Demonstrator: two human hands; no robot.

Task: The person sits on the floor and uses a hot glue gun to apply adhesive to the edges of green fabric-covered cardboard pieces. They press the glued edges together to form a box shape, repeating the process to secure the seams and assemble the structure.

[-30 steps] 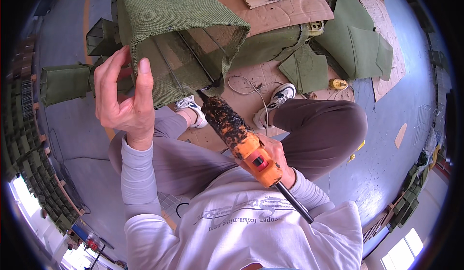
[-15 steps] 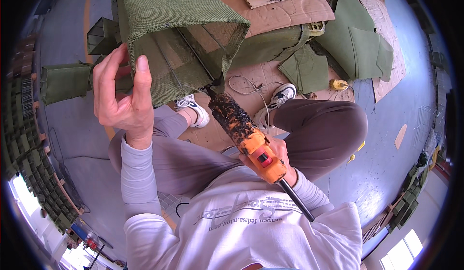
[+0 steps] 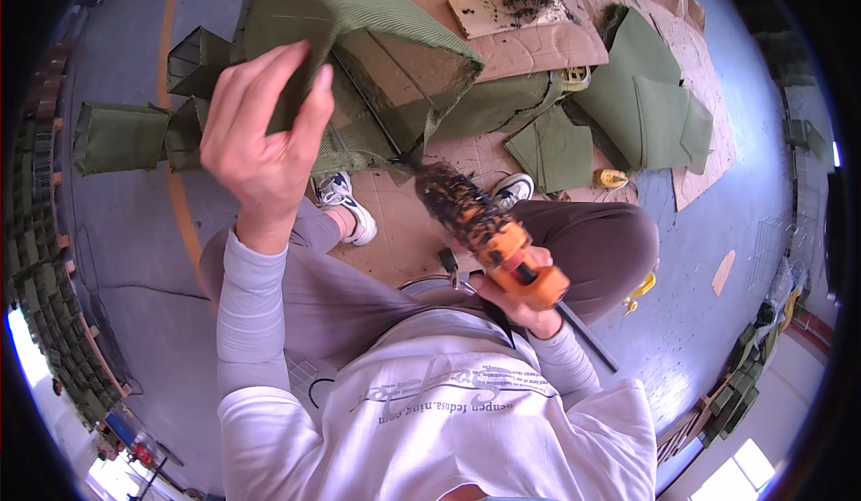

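Observation:
A box-like frame covered in green mesh fabric point(image 3: 395, 17) stands in front of me, its open side toward me and thin dark rods showing inside. My left hand point(image 3: 265, 133) grips its near left edge, thumb on one side and fingers on the other. In my right hand point(image 3: 529, 304) is an orange glue gun point(image 3: 502, 236), its front half caked with black residue. A dark rod point(image 3: 587, 335) sticks out of its back end. The gun's nozzle is at the lower right corner of the frame's opening; whether it touches is too small to tell.
Under and beyond the frame lies brown cardboard point(image 3: 574, 43), bearing a board smeared black point(image 3: 489, 12). Cut green fabric pieces point(image 3: 646, 97) lie to the right, near a small yellow object point(image 3: 610, 178). Smaller green boxes point(image 3: 121, 138) stand left. Yellow-handled scissors point(image 3: 641, 290) lie beside my right knee.
The green frame has tilted and shifted right, my left hand moving with it around the edge. The glue gun has moved slightly right and turned in my right hand.

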